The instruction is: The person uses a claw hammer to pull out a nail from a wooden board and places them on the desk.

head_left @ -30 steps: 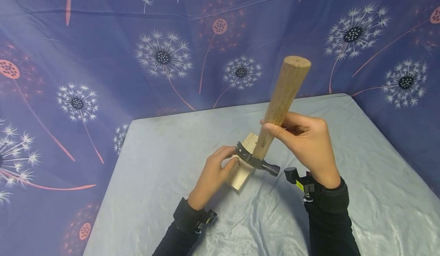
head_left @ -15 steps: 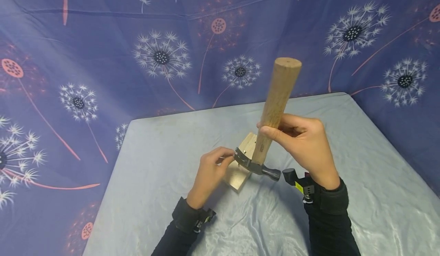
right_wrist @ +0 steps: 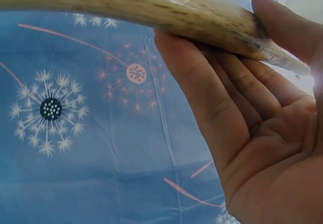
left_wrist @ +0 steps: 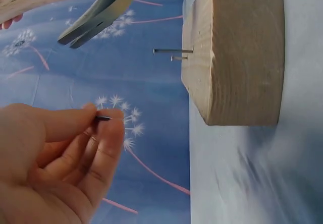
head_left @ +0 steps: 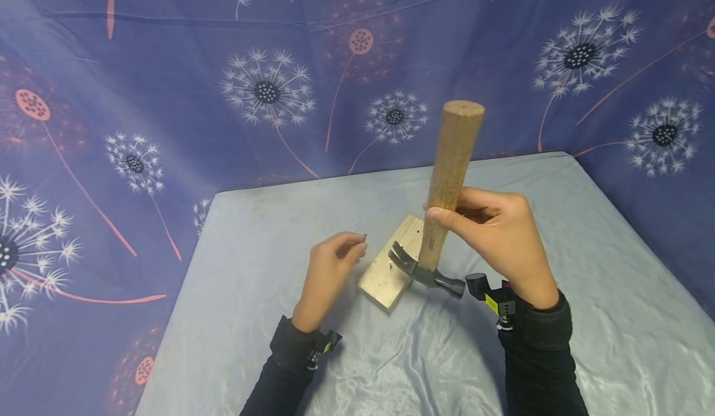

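My right hand (head_left: pixel 503 236) grips a claw hammer (head_left: pixel 454 152) by its wooden handle, thumb on the near side, the head hanging low. The forked claw overlaps a pale wooden block (head_left: pixel 382 284) in the head view; the left wrist view shows it apart from the nails. Left of the block, my left hand (head_left: pixel 329 270) pinches a small dark nail (left_wrist: pixel 103 118) between thumb and forefinger; much of it is hidden by the fingers. Two nails stand out of the block's top face, a longer nail (left_wrist: pixel 171 50) and a shorter nail (left_wrist: pixel 177 58).
A table (head_left: pixel 268 230) under shiny pale blue cloth carries the block. Behind it and at both sides hangs a blue-purple curtain (head_left: pixel 184 62) with dandelion prints. Small dark holes or specks dot the block's top. Each wrist wears a black camera strap (head_left: pixel 539 323).
My left hand has moved left, away from the hammer's claw and block, with the nail in its fingertips. The hammer handle has tipped more upright, and more of the block shows.
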The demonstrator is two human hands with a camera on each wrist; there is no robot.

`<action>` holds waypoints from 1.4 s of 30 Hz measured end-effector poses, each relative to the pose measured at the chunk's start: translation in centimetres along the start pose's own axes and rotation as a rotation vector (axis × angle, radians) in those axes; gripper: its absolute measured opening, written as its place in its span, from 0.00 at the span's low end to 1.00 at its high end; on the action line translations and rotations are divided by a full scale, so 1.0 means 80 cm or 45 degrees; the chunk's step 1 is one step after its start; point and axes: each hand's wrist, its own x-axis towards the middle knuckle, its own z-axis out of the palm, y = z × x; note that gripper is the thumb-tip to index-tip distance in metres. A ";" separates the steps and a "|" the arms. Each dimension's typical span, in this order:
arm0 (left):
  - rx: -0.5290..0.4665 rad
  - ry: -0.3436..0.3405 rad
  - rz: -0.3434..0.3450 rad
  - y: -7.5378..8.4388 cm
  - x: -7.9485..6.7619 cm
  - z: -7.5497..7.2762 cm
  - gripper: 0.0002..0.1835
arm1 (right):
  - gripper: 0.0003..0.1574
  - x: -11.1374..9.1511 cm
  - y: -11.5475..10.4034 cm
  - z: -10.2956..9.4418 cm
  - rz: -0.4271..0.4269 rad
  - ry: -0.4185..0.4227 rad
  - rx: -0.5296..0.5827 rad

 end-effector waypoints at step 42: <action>0.550 -0.174 -0.546 -0.058 -0.014 0.001 0.14 | 0.19 0.013 0.060 0.006 0.065 -0.052 -0.326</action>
